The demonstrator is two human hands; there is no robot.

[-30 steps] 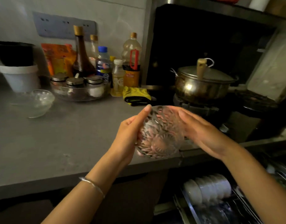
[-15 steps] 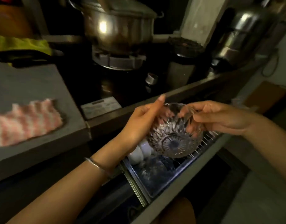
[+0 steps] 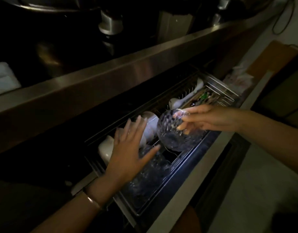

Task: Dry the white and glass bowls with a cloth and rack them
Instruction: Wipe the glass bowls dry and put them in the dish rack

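My right hand (image 3: 207, 117) pinches the rim of a cut-glass bowl (image 3: 171, 135), holding it tilted on its side low over the wire rack (image 3: 187, 154) of a pulled-out drawer. My left hand (image 3: 129, 148) hovers with spread, straight fingers just left of the bowl, over the white bowls (image 3: 150, 126) that stand on edge in the rack. Another white bowl (image 3: 105, 147) shows at the rack's left end. More glassware (image 3: 150, 172) lies in the rack's near part, partly under my left hand.
A steel counter edge (image 3: 128, 71) overhangs the drawer. Utensils and a white spoon (image 3: 192, 96) fill the rack's right compartment. The drawer's pale front panel (image 3: 200, 165) runs along its near side. Floor lies at the lower right. The scene is very dim.
The view dropped from the counter to the open drawer. My left hand let go of the glass bowl and spread open; my right hand alone lowered the bowl toward the rack.
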